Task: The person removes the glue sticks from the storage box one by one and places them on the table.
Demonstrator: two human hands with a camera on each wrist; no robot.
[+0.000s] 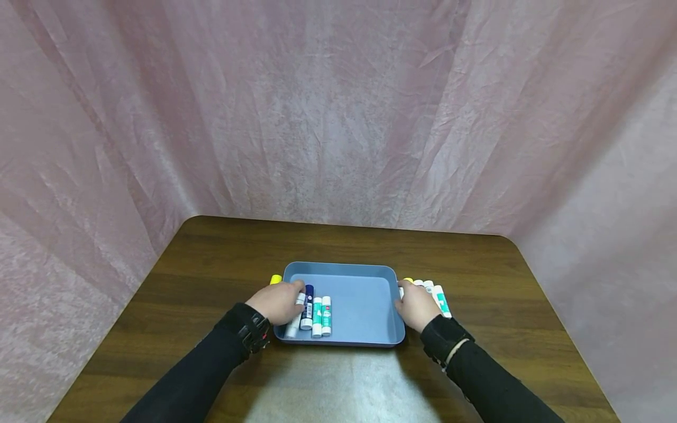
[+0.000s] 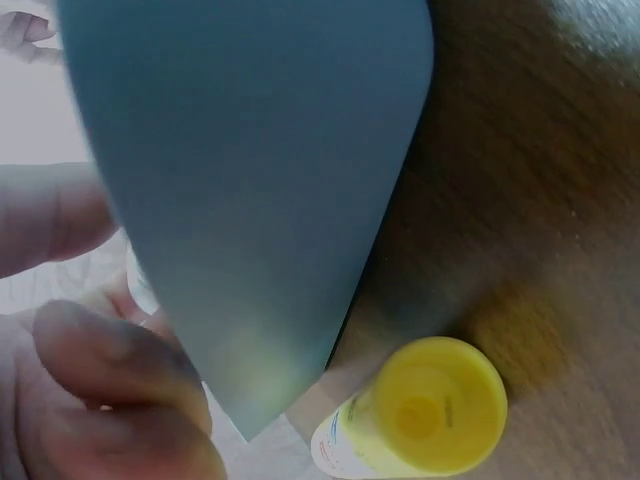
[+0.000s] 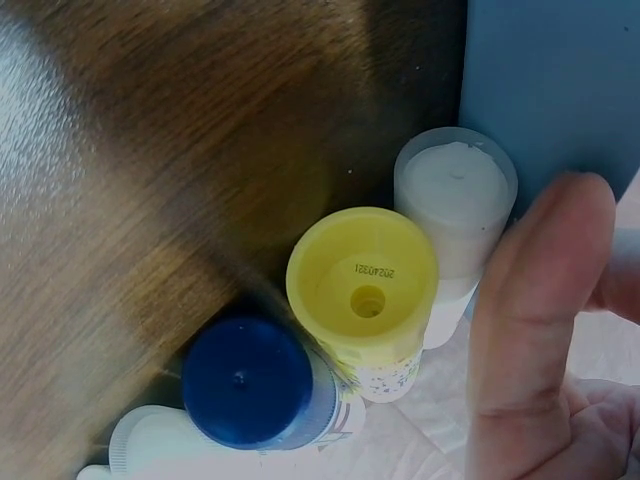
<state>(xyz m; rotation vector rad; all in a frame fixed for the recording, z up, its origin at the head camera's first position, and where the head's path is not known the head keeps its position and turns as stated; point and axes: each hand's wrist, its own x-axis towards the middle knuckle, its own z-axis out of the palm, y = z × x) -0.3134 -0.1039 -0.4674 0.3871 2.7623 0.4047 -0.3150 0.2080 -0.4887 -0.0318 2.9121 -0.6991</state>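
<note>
My left hand [image 1: 278, 302] reaches over the left rim of a blue-grey tray [image 1: 365, 305]. Its thumb and fingers pinch a white glue stick [image 1: 292, 328] lying inside, mostly hidden in the left wrist view. Beside it in the tray lie a navy-and-white glue stick [image 1: 307, 308] and two green-and-white glue sticks [image 1: 317, 317]. At the tray's right side is my right hand [image 1: 419, 306], fingers fairly straight. In the right wrist view a finger [image 3: 535, 310] lies alongside a glue stick with a clear cap [image 3: 457, 200]; I cannot tell whether it touches.
Outside the tray's left wall is a yellow-ended glue stick [image 2: 440, 405]. Right of the tray several sticks lie in a row, among them a yellow one [image 3: 362, 285], a blue-capped one [image 3: 247, 382] and a green-and-white one [image 1: 441, 299]. Beyond the wooden table [image 1: 238, 241] hangs a pink curtain [image 1: 338, 117].
</note>
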